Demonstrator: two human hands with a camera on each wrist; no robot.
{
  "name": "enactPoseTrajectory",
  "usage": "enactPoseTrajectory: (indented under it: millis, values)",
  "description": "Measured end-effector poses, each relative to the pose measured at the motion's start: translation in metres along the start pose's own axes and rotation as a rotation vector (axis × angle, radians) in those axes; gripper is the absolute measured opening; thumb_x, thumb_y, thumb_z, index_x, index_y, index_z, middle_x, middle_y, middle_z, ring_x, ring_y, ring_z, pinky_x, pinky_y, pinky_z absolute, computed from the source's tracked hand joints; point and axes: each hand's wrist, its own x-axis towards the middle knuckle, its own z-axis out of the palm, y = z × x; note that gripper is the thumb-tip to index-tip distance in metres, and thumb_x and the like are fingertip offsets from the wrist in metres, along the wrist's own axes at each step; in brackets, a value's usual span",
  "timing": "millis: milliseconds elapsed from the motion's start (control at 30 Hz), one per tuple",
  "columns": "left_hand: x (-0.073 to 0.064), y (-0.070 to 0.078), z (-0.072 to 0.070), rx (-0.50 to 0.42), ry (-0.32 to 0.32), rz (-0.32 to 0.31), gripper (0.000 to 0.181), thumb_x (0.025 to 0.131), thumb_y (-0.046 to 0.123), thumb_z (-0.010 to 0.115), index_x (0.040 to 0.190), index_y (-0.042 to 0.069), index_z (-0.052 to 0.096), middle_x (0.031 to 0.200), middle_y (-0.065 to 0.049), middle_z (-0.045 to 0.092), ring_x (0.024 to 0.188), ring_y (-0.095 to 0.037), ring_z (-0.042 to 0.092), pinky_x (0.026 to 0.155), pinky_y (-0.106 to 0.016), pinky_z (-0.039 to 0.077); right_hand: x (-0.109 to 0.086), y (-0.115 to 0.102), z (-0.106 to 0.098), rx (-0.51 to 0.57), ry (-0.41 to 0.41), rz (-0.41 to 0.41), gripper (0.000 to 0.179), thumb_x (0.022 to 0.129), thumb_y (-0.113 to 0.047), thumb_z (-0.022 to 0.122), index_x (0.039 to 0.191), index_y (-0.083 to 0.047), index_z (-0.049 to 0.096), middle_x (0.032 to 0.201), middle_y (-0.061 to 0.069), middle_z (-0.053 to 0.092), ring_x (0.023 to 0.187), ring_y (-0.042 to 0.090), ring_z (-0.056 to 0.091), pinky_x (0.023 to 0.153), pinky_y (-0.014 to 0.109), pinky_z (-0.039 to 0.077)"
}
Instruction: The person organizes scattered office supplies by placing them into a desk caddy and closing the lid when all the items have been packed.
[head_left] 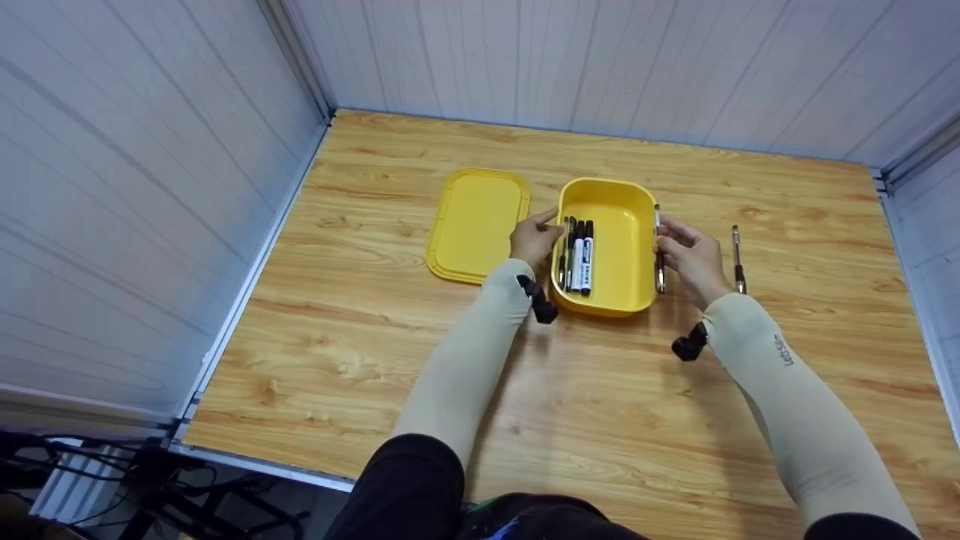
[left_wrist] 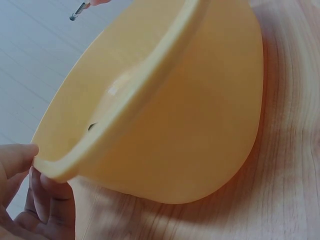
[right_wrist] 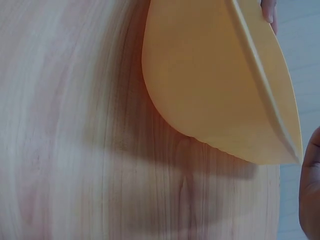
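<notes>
- The yellow box (head_left: 619, 262) sits on the wooden table (head_left: 360, 300), just right of its flat yellow lid (head_left: 481, 223).
- The left hand (head_left: 534, 240) pinches the left rim of the box. The left wrist view shows this best: the thumb (left_wrist: 19, 159) is on the rim and the bent fingers (left_wrist: 50, 202) are below it.
- The right hand (head_left: 696, 262) pinches a pen (head_left: 659, 259) between thumb and fingers. From the head, the pen lines up with the box's right rim; I cannot tell if they touch.
- The left wrist view shows one end of that pen high up, past the box. The right wrist view shows only part of the right hand at the edge, so its grip cannot be told from there.
- Only the head view looks down into the box: two white markers (head_left: 582, 262) with black caps lie beside two thin pens (head_left: 567, 255) along the left wall.
- Another pen (head_left: 739, 259) lies on the table, right of the right hand, and shows only from the head.
</notes>
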Motion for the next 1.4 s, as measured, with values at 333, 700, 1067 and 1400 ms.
enactPoseTrajectory:
  millis: [333, 700, 1067, 1400]
  values:
    - [-0.002, 0.002, -0.003, -0.003, -0.016, -0.007, 0.038, 0.095, 0.017, 0.066, 0.133, 0.024, 0.064, 0.102, -0.005, 0.073, 0.078, -0.014, 0.063, 0.065, -0.023, 0.051, -0.005, -0.004, 0.009, 0.010, -0.022, 0.033, 0.053, 0.094, -0.001, 0.063, 0.145, -0.002, 0.047, 0.115, 0.006, 0.061, 0.094, 0.011, 0.064, 0.080, 0.018, 0.056]
    - [-0.002, 0.001, 0.000, -0.014, 0.003, -0.008, 0.039, 0.094, 0.015, 0.066, 0.133, 0.021, 0.064, 0.106, -0.008, 0.073, 0.087, -0.017, 0.066, 0.066, -0.021, 0.050, 0.003, 0.007, 0.015, -0.030, -0.012, 0.024, 0.054, 0.093, -0.008, 0.067, 0.144, -0.005, 0.049, 0.114, 0.004, 0.062, 0.094, 0.013, 0.066, 0.078, 0.018, 0.056]
    - [-0.003, 0.002, 0.000, -0.016, 0.005, -0.023, 0.038, 0.094, 0.016, 0.067, 0.132, 0.022, 0.065, 0.106, -0.006, 0.073, 0.091, -0.015, 0.066, 0.073, -0.023, 0.053, 0.006, 0.009, 0.024, 0.032, -0.051, 0.001, 0.051, 0.094, -0.003, 0.065, 0.142, -0.001, 0.050, 0.109, 0.002, 0.065, 0.086, 0.010, 0.067, 0.077, 0.019, 0.056]
    - [-0.003, 0.003, 0.000, -0.044, 0.001, -0.021, 0.039, 0.094, 0.015, 0.067, 0.132, 0.021, 0.064, 0.107, -0.008, 0.073, 0.094, -0.019, 0.067, 0.074, -0.024, 0.055, 0.007, 0.004, 0.029, 0.042, -0.091, 0.037, 0.052, 0.095, -0.002, 0.061, 0.145, -0.002, 0.046, 0.108, 0.000, 0.063, 0.087, 0.010, 0.065, 0.080, 0.021, 0.057]
